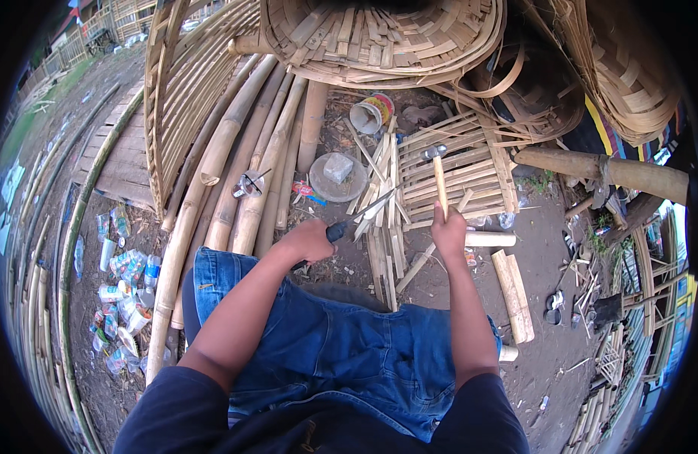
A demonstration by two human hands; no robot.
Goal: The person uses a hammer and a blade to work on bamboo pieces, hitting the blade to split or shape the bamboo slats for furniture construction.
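The left hand (310, 240) grips the knife (337, 231), blade slanting forward-right over the slats (379, 250), and the right hand (449, 227) grips the hammer (440, 178), head pointing away above the rack (501, 165), a gap separating the tools.

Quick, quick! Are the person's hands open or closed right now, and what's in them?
Left hand: closed, holding a black-handled knife.
Right hand: closed, holding a wooden-handled hammer.
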